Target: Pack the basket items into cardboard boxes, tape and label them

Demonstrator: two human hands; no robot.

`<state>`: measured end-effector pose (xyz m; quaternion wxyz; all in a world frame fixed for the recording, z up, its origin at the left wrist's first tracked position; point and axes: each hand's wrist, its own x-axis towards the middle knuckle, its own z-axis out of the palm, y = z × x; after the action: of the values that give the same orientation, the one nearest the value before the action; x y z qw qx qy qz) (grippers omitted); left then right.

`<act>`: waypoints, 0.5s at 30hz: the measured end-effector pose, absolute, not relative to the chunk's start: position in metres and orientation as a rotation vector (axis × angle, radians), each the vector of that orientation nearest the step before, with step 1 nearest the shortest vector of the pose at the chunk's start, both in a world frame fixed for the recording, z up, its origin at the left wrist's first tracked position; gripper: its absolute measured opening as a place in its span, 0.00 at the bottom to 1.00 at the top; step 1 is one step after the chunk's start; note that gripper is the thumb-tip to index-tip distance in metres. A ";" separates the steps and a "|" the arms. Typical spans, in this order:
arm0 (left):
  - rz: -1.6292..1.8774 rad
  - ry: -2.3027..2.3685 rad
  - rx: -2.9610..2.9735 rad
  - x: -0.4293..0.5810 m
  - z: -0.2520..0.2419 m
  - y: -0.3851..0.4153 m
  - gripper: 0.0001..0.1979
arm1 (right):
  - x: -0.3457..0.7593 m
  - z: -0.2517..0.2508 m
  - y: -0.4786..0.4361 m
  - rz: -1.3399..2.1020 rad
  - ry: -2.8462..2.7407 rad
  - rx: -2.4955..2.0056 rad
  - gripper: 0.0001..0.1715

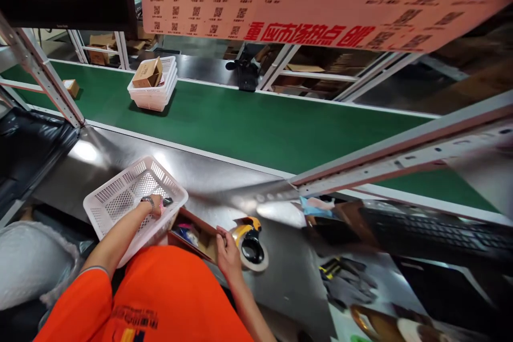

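My left hand reaches into a white plastic basket on the metal bench, its fingers closed. At the fingertips shows a small dark item with a bit of pink beside it; its kind is too small to tell. Against the basket's right side stands an open cardboard box, holding a purple-and-blue packet and something whitish. My right hand grips the box's right end, thumb and fingers over the edge. Just right of that hand lies a yellow tape dispenser with a roll of tape.
Behind the bench runs a green conveyor belt, carrying stacked white baskets with a carton and a small box. Gloves and a keyboard lie to the right. Metal posts and a pink code board frame the bench.
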<state>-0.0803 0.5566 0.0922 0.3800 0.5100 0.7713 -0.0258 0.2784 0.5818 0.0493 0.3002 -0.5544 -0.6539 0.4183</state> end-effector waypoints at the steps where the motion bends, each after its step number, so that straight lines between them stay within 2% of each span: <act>1: -0.076 1.984 1.311 -0.079 0.096 0.555 0.17 | 0.278 0.050 0.582 1.106 -1.730 -1.467 0.34; 3: -0.085 2.019 1.315 -0.080 0.107 0.551 0.13 | 0.277 0.050 0.582 1.105 -1.720 -1.451 0.34; 6: -0.010 2.097 1.308 -0.092 0.129 0.539 0.14 | 0.275 0.052 0.582 1.121 -1.713 -1.440 0.33; 12: 0.363 2.054 1.480 -0.083 0.190 0.518 0.27 | 0.262 0.064 0.592 1.186 -1.721 -1.421 0.33; 15: 0.369 1.799 1.716 -0.034 0.209 0.522 0.28 | 0.254 0.072 0.604 1.275 -1.686 -1.375 0.35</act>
<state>-0.0340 0.5216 0.2087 0.3092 0.6493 0.6807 0.1395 0.2540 0.6036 0.0717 0.3052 -0.5192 -0.6368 0.4814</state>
